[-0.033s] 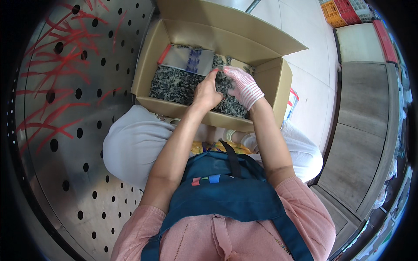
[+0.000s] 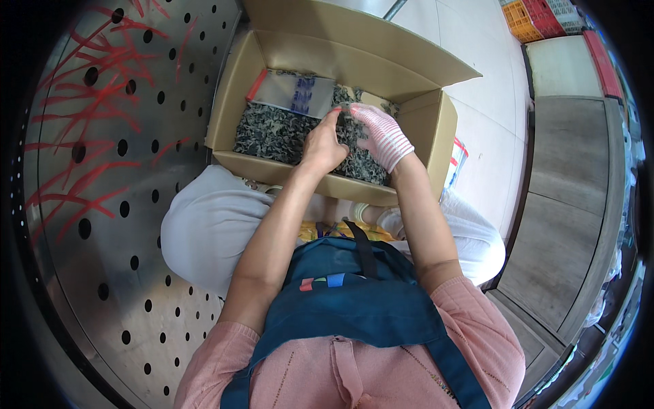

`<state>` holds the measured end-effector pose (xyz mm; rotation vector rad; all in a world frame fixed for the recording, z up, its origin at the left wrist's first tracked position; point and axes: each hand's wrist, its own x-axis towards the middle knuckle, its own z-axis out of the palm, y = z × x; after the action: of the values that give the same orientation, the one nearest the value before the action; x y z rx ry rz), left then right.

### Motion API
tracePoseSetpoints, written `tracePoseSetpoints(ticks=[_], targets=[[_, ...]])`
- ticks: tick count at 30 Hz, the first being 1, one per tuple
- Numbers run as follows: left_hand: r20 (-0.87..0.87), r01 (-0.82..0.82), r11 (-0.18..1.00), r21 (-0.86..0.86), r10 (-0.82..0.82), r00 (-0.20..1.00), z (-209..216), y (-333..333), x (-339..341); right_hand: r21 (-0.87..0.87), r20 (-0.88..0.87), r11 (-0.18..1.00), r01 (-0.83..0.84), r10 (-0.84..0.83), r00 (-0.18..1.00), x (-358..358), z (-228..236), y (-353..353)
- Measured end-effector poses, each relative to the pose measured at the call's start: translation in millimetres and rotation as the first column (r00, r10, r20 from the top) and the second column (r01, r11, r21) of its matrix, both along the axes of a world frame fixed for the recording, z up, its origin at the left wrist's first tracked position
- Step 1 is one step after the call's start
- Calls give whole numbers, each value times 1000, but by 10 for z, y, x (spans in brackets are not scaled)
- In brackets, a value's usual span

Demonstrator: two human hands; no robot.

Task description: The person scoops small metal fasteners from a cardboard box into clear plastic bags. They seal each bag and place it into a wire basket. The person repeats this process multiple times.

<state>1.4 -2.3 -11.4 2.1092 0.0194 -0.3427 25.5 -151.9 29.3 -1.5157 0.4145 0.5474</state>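
Note:
An open cardboard box [image 2: 415, 133] stands on the floor in front of my knees. It is filled with small dark grey pieces [image 2: 272, 136]. A clear plastic bag [image 2: 293, 92] with a red edge lies on the pile at the far left. My bare left hand [image 2: 321, 144] is over the middle of the pile, fingers curled and the index finger stretched forward. My right hand [image 2: 381, 136], in a pink-and-white striped glove, reaches in beside it. Their fingertips meet above the pieces. Whether anything is pinched between them is hidden.
A perforated metal sheet [image 2: 102, 157] with red scribbled marks curves along my left. Pale floor tiles [image 2: 490, 88] lie beyond the box, coloured crates [image 2: 538, 17] stand at the far right, and a grey step [image 2: 572, 204] runs along the right. A small packet [image 2: 455, 162] leans by the box.

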Motion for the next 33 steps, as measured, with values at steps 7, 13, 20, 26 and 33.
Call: tracePoseSetpoints(ticks=[7,13,20,26,33], targets=[[-54,-10,998,60,14,998,139,6,42,6,68,944,331,-331,941,138,-237,-263],[-28,-58,992,115,62,998,33,50,18,-156,30,938,310,-309,951,339,-1039,-773],[-69,-52,995,87,58,996,125,19,44,-780,-343,409,-474,353,870,499,-1661,-851],[-34,-9,995,104,13,999,68,16,44,-894,-308,153,-420,470,827,743,-1890,-902],[-163,-2,997,81,15,987,137,-23,107,-842,-346,286,-457,364,865,1079,-2089,-991]])
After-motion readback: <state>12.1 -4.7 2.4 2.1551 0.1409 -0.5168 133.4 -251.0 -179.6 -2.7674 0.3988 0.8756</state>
